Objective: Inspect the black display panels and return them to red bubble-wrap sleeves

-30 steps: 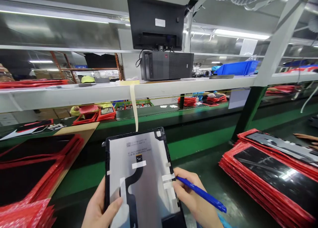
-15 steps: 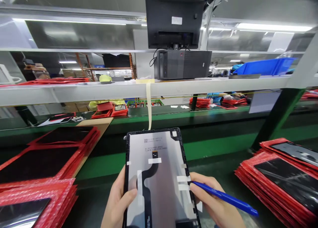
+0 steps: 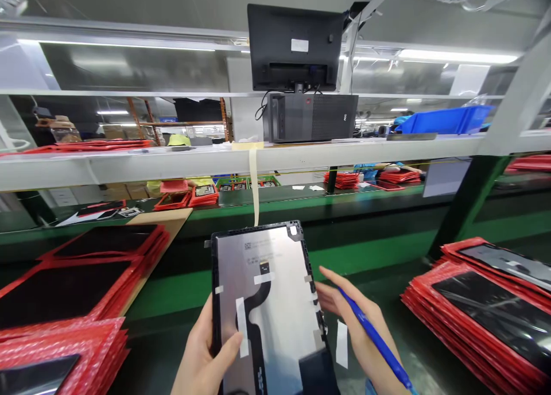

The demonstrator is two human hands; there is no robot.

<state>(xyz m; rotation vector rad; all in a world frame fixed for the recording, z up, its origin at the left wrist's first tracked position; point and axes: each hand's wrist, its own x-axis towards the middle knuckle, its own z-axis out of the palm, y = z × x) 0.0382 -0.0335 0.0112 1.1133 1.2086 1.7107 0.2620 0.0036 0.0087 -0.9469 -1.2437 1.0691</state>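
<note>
A tablet screen panel (image 3: pixel 284 314) is tilted up in front of me, its silvery back facing me, with a black ribbon cable, white tape strips and a black frame. My left hand (image 3: pixel 209 349) grips its left edge, the thumb lying on the back beside a long tape strip. By the right edge, my right hand (image 3: pixel 357 320) has its fingertips extended at or just behind the frame; contact is hard to tell. A blue pen (image 3: pixel 374 340) is tucked in that hand, pointing down to the right. Under these fingers a white strip (image 3: pixel 341 344) hangs near the panel.
Stacks of screens in red bubble-wrap sleeves lie at left (image 3: pixel 86 291) and right (image 3: pixel 477 320). A white shelf beam (image 3: pixel 172 161) crosses ahead, bearing a computer case (image 3: pixel 310 117), a monitor (image 3: pixel 295 47) and a blue bin (image 3: pixel 447 120). A co-worker's blue sleeve (image 3: pixel 365 170) shows beyond.
My right fingers have moved off the panel's face and stretched out. The two wide white strips at the right edge now show only as small pieces. The pen has turned steeper.
</note>
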